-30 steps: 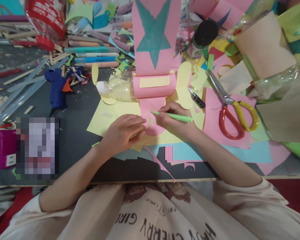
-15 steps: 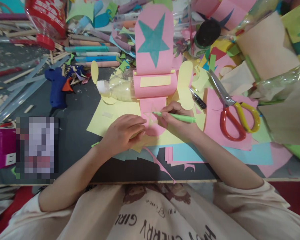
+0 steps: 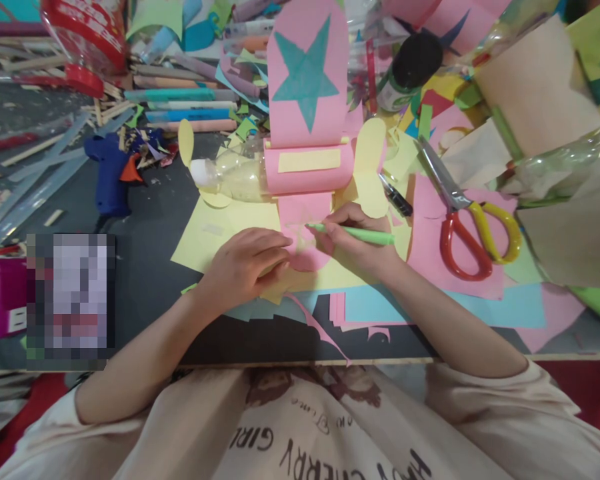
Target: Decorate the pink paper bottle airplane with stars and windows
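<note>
right at mid-frame, the right hand pinches a green marker, tip at the central pink flap, while the left hand, loosely unclenched, rests fingertips by its left edge.

Starred flap, tilt seemingly different

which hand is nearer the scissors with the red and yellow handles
Right. The right hand, holding a green marker, is to the left of the scissors, not touching them. The left hand is farther to the left, beyond the right hand.
</note>
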`<state>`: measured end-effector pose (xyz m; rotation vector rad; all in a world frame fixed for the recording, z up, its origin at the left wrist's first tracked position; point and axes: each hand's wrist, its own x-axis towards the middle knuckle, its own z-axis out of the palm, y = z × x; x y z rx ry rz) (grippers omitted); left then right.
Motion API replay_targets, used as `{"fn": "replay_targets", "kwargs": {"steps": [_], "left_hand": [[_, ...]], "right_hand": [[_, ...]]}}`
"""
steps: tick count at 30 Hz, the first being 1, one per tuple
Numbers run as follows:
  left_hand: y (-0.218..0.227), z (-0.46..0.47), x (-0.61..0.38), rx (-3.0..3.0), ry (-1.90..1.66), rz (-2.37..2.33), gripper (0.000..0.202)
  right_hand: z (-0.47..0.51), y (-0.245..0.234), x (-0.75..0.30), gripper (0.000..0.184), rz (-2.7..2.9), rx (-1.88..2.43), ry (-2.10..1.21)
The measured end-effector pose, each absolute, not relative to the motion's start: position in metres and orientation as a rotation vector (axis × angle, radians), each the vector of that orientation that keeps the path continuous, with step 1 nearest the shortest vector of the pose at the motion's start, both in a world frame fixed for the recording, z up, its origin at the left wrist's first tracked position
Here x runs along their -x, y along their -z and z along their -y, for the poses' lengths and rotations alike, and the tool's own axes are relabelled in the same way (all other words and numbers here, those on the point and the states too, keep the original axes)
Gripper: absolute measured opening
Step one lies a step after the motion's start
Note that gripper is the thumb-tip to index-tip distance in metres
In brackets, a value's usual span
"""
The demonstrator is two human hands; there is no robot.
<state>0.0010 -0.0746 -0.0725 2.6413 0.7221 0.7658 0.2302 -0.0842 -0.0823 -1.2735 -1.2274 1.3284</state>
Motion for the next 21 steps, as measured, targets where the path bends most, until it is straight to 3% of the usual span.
{"fn": "replay_targets", "kwargs": {"steps": [14,21], "left_hand": [[0.0757,0.0752,0.0003,-2.57,-0.706,-0.772,0.014],[0.0738,0.0741,0.0006,-2.585,-0.692,-0.755,0.014]], "right_hand": [[0.084,0.0781,-0.2332,0.019,1.499,1.33,-1.261],[0.0868,0.0823,-0.2301,0.021,1.21,1.291,-1.337]]}}
